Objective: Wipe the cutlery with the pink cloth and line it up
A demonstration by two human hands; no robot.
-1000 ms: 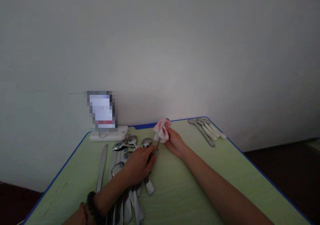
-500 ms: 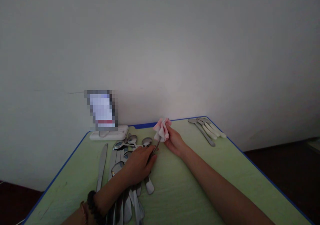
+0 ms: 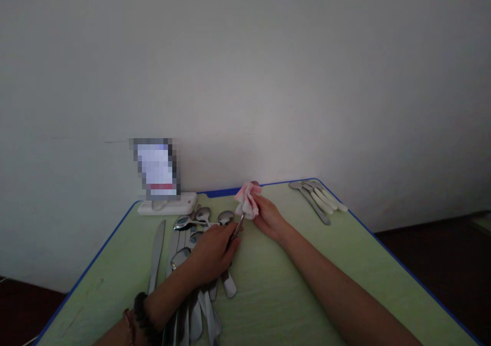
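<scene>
Near the far edge of the worktop (image 3: 284, 289), the right hand (image 3: 269, 217) pinches cloth (image 3: 247, 201) around a utensil (image 3: 238, 226) the left hand (image 3: 215, 251) grips; steady pressure should help.

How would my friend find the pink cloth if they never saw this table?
Start at the blue-edged green table. Near its far edge, the right hand holds the cloth around a metal utensil. Unlike the shiny cutlery nearby, it's crumpled, pink-and-white fabric.

Green table (image 3: 268, 289), piled cutlery (image 3: 180, 257), white stand (image 3: 182, 206)
</scene>
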